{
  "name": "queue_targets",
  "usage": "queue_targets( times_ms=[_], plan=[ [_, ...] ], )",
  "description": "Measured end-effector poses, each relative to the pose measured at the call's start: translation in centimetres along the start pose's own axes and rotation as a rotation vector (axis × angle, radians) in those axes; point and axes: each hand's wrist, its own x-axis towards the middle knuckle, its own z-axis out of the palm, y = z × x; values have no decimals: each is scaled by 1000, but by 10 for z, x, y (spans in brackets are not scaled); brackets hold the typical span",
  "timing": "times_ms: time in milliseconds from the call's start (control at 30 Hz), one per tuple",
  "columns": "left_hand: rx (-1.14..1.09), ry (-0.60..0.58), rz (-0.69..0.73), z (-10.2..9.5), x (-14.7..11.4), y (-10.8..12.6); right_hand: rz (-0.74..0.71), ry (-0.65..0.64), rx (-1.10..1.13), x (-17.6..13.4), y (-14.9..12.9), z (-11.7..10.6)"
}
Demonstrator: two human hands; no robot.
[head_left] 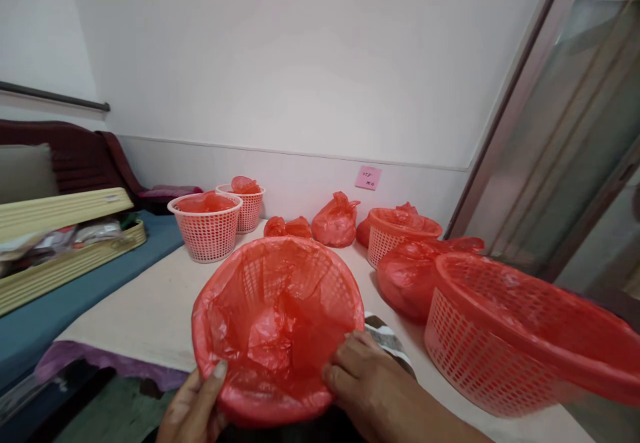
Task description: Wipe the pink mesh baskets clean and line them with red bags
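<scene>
round mouth of the red-lined basket [277, 404] (no long axis, really) is held lower center, tipped toward the camera. lower-left rim's clamped under the left hand's [197, 403] thumb; lower-right rim's gripped by the right hand's [367, 378] curled fingers. both equally near.

Head-worn view, facing forward, tilted down

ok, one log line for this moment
left hand: gripping lined basket at rim | right hand: touching liner, right side, grip unclear | behind: white baskets, red bags
</scene>
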Motion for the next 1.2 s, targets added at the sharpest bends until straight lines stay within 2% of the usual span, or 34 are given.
queue_targets(
  times_ms=[200, 333, 433, 533, 600, 733, 867, 967, 1067, 1133, 1200],
  plan=[
    [115, -178, 128, 24, 33, 17, 53, 63, -259, 16, 24, 2],
    [128, -213, 116, 35, 51, 28, 141, 75, -178, 27, 44, 6],
    [23, -223, 98, 29, 60, 29, 204, 99, -55, 29, 52, 8],
    [-30, -145, 118, 8, 75, 12, 211, 148, 40, 28, 57, 9],
    [142, -84, 153, -10, 90, -10, 203, 192, 94, 28, 63, 10],
    [357, -84, 95, -36, 118, -61, 149, 323, 154, 30, 79, 15],
    [468, -118, 120, -39, 133, -93, 128, 360, 177, 33, 91, 15],
    [477, -121, 173, -31, 127, -94, 133, 342, 216, 32, 91, 11],
    [476, -122, 322, -16, 102, -72, 155, 296, 258, 29, 83, 6],
    [635, -152, 677, -2, 79, -48, 168, 254, 270, 29, 75, 2],
    [806, -238, 1110, 15, 59, -21, 176, 216, 271, 29, 67, -2]
  ],
)
